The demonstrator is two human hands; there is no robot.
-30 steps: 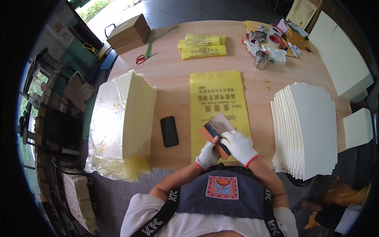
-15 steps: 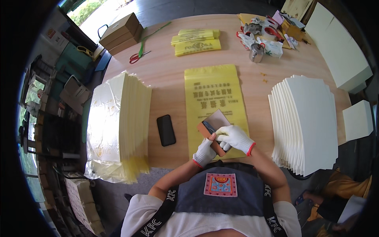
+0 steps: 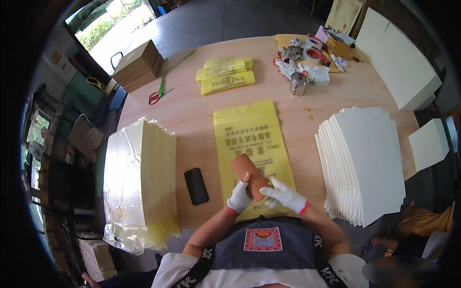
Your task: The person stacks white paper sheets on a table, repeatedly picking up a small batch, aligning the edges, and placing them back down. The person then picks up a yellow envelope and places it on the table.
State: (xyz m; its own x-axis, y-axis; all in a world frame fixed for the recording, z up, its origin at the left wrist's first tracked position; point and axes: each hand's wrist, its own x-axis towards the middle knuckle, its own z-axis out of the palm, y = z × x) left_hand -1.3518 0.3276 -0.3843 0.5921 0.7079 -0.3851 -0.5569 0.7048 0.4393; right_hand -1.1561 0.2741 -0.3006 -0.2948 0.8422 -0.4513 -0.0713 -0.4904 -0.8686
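Observation:
My left hand (image 3: 239, 196), in a white glove with a bare thumb, grips a flat orange-brown rectangular piece (image 3: 249, 177), like a folded card or small booklet. The thumb lies on its face; the other fingers are mostly hidden behind it. My right hand (image 3: 284, 196), also gloved in white with a red cuff, is beside its lower right edge, fingers stretched out and apart. Below both hands a yellow printed plastic bag (image 3: 247, 129) lies flat on the table, its handle slot at the near end.
A black phone (image 3: 196, 186) lies left of the bag. Stacked plastic-wrapped sheets (image 3: 126, 177) stand further left, fanned white sheets (image 3: 362, 165) at right. Beyond are folded yellow bags (image 3: 228, 82), red scissors (image 3: 154, 98), brown boxes (image 3: 138, 65), a metal cup (image 3: 298, 85) and tape rolls (image 3: 314, 54).
The orange-brown piece, spread open before with its pale inside showing, is now folded flat. My right hand has moved off its face to the edge, fingers stretched. The view has shifted.

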